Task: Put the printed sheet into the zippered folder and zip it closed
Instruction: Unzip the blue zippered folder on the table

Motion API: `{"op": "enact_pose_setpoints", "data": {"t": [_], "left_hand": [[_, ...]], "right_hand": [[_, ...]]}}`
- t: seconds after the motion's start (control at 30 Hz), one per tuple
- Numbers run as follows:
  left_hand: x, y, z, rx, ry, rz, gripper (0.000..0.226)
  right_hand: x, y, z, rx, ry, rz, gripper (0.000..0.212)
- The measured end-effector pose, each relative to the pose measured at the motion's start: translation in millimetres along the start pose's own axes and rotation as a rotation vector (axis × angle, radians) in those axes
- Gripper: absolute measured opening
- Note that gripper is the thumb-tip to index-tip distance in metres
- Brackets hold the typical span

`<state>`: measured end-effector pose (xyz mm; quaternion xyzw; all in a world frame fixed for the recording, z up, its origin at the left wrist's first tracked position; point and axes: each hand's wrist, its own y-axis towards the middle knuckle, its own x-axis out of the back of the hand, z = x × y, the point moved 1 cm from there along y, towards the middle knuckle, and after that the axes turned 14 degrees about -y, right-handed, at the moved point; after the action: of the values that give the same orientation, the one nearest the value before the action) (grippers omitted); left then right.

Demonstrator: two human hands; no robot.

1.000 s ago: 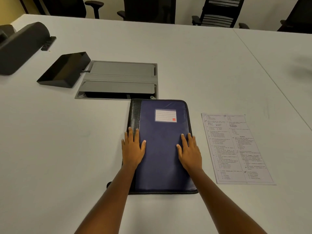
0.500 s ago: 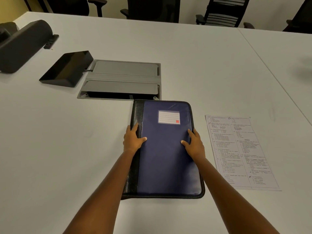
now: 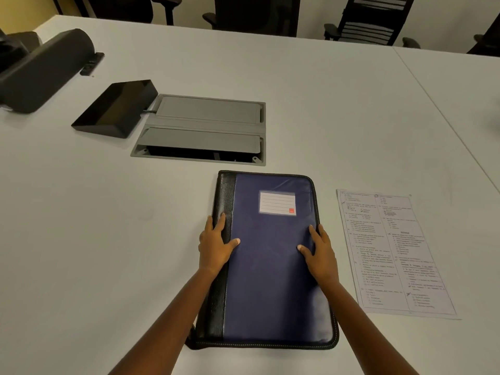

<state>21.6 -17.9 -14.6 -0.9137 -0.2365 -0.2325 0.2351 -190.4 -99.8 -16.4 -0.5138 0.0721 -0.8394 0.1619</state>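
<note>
A blue zippered folder [image 3: 270, 255] with a black spine and a white label lies closed on the white table in front of me. My left hand [image 3: 215, 246] grips its left spine edge, thumb on the cover. My right hand [image 3: 320, 253] grips its right edge, thumb on the cover too. The printed sheet [image 3: 392, 253] lies flat on the table just right of the folder, touching neither hand.
A grey cable hatch [image 3: 203, 129] is set in the table [image 3: 81, 239] beyond the folder. A black wedge-shaped device [image 3: 113, 108] sits left of it, and a dark cylindrical object [image 3: 46, 69] lies at far left. Office chairs [image 3: 370, 17] line the far edge.
Both hands went from lying flat on the cover to clasping the folder's side edges. The folder has come nearer to me and its near end looks raised.
</note>
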Motion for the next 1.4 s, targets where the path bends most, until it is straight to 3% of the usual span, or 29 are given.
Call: {"op": "enact_pose_setpoints", "data": {"t": [0.2, 0.4, 0.77, 0.97, 1.3, 1.4], "left_hand": [[-2, -1, -2, -0.073, 0.175, 0.0, 0.069], [-11, 19, -14, -0.159, 0.361, 0.017, 0.061], [-21, 67, -29, -0.229, 0.423, -0.025, 0.063], [-25, 92, -28, -0.259, 0.426, -0.044, 0.09], [-29, 98, -23, -0.286, 0.469, -0.124, 0.063], [-27, 96, -25, -0.26, 0.448, -0.106, 0.073]], "right_hand": [[1, 5, 5, -0.006, -0.186, 0.005, 0.061], [-7, 27, 40, 0.18, -0.371, 0.003, 0.054], [-15, 95, 111, 0.404, -0.517, 0.05, 0.042], [-16, 145, 149, 0.602, -0.429, -0.014, 0.031], [-35, 194, 216, 0.861, -0.506, 0.347, 0.045], [-37, 199, 221, 0.916, -0.6, 0.376, 0.037]]}}
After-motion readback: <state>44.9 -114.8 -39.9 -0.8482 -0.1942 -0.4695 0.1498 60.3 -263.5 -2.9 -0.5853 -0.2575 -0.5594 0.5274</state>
